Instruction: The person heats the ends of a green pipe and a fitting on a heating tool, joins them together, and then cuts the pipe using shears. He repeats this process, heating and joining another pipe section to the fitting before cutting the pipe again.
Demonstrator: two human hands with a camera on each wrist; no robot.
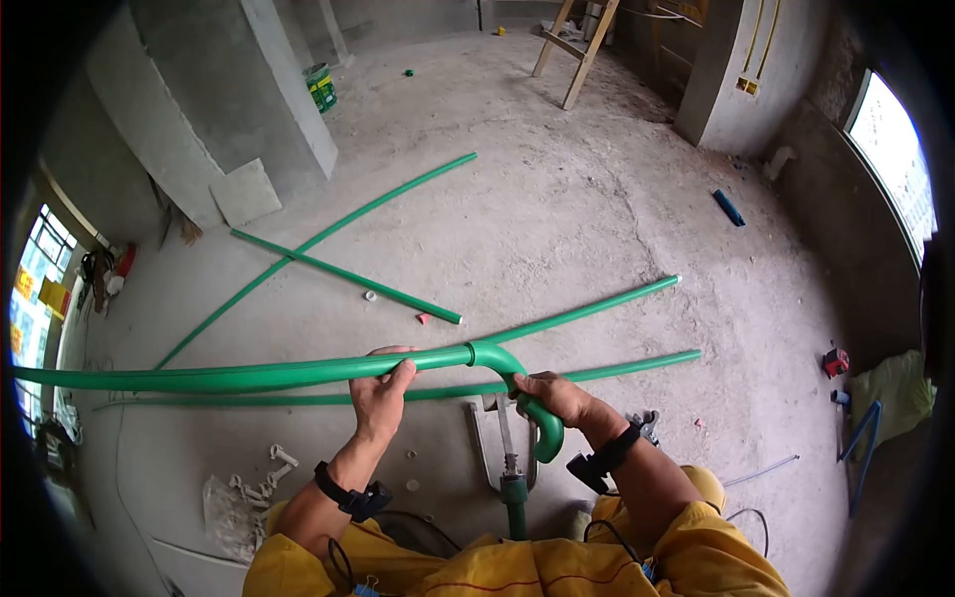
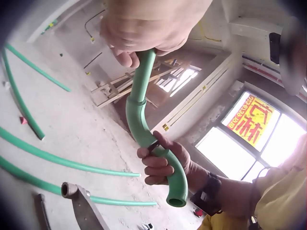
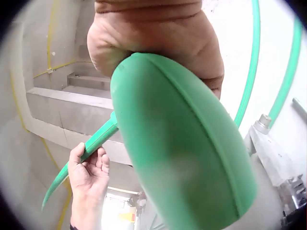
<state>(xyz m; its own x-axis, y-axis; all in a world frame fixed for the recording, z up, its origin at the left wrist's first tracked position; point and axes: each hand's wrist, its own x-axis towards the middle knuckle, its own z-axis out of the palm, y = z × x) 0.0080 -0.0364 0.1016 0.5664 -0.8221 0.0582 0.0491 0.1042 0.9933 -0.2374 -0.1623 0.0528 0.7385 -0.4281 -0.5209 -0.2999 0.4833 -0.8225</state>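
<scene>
A long green pipe [image 1: 249, 378] runs in from the left edge and joins a curved green fitting [image 1: 494, 356]. My left hand [image 1: 378, 398] grips the pipe from below, thumb along its near side, a short way left of the joint. My right hand [image 1: 559, 396] grips the S-shaped fitting around its middle; its open end points down in the left wrist view, below the right hand [image 2: 165, 160]. In the right wrist view the fitting [image 3: 182, 143] fills the centre, close to the camera. Beneath the hands stands a metal tool with a green handle [image 1: 513, 493].
Several green pipes [image 1: 383, 286] lie across the concrete floor [image 1: 557, 219]. White fittings in a plastic bag [image 1: 234, 512] sit at lower left. A blue piece [image 1: 728, 208], a red tool [image 1: 836, 361] and a pale green sack [image 1: 892, 395] are at the right; a wooden ladder [image 1: 582, 55] stands behind.
</scene>
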